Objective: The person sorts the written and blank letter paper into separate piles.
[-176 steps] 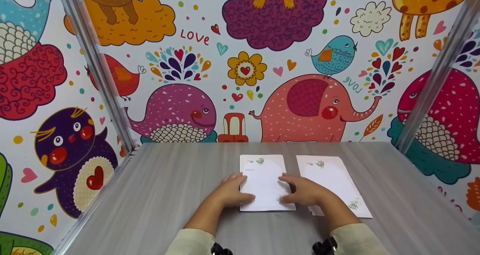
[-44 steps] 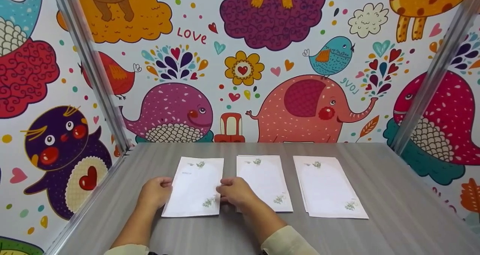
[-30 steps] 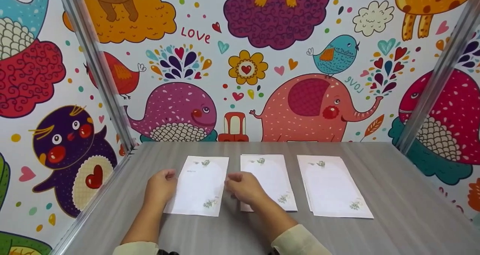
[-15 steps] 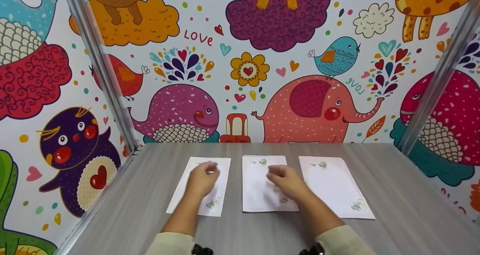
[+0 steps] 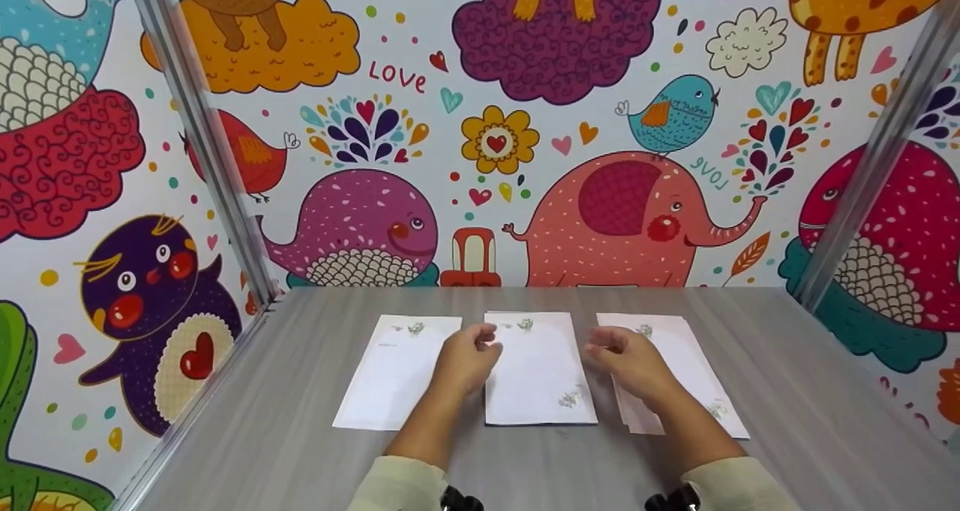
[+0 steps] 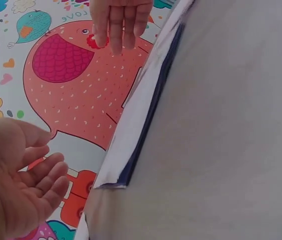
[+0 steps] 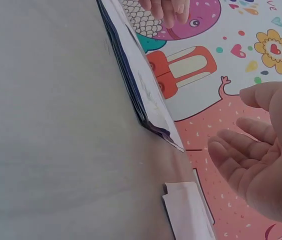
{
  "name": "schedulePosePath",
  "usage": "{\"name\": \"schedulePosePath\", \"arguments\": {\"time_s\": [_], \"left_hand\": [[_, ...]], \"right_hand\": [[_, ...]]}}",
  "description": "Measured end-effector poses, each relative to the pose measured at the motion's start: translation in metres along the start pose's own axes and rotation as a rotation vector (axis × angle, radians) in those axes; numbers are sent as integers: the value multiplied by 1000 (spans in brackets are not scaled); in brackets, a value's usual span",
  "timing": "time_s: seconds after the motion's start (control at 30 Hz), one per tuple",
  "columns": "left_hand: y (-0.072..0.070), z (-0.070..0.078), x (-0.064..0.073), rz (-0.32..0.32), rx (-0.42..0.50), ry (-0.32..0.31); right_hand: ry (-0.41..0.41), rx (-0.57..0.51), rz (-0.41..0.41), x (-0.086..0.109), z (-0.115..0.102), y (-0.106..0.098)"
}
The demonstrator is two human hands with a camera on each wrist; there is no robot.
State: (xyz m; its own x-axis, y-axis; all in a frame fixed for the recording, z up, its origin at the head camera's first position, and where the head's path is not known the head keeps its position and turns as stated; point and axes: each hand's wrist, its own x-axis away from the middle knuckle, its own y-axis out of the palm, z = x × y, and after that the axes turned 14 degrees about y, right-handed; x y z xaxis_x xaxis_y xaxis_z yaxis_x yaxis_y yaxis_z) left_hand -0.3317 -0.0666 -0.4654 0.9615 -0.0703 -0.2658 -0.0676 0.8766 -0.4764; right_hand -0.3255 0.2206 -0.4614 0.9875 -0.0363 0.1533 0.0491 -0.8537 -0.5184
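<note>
Three sets of white paper printed with small green sprigs lie side by side on the table: a left sheet (image 5: 379,391), a middle stack (image 5: 529,376) and a right stack (image 5: 716,376). My left hand (image 5: 466,359) hovers above the gap between the left sheet and the middle stack, fingers loosely bent, holding nothing. My right hand (image 5: 630,361) hovers over the left part of the right stack, also holding nothing. In the right wrist view the middle stack (image 7: 146,90) shows several layers with dark blue edges. The right stack (image 7: 188,210) has uneven edges there.
The grey wood-grain table (image 5: 270,391) runs back to a wall (image 5: 495,218) printed with cartoon animals. Metal posts (image 5: 202,143) stand at the back corners. Black wrist devices (image 5: 459,500) sit below both hands.
Earlier, the hands gripped a sheet from the middle and set it on the left. They have since let go and moved right, to either side of the middle stack.
</note>
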Motion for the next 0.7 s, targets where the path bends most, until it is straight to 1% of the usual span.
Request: {"name": "schedulePosePath", "arguments": {"time_s": [0.07,0.2,0.3,0.4,0.5,0.7], "left_hand": [[0,-2,2,-68,-31,-4],[-1,-8,9,-238,-89,-11],[-2,-12,13,-330,-119,-2],[-3,-13,15,-394,-145,33],[-5,-12,17,-450,-179,76],[-6,-9,21,-526,-279,110]], "right_hand": [[0,24,-18,-2,2,2],[-4,85,-87,-3,7,7],[-23,130,-150,-2,12,8],[-42,171,-178,-3,16,9],[-44,212,-190,-3,18,10],[-26,357,-203,-4,15,15]]}}
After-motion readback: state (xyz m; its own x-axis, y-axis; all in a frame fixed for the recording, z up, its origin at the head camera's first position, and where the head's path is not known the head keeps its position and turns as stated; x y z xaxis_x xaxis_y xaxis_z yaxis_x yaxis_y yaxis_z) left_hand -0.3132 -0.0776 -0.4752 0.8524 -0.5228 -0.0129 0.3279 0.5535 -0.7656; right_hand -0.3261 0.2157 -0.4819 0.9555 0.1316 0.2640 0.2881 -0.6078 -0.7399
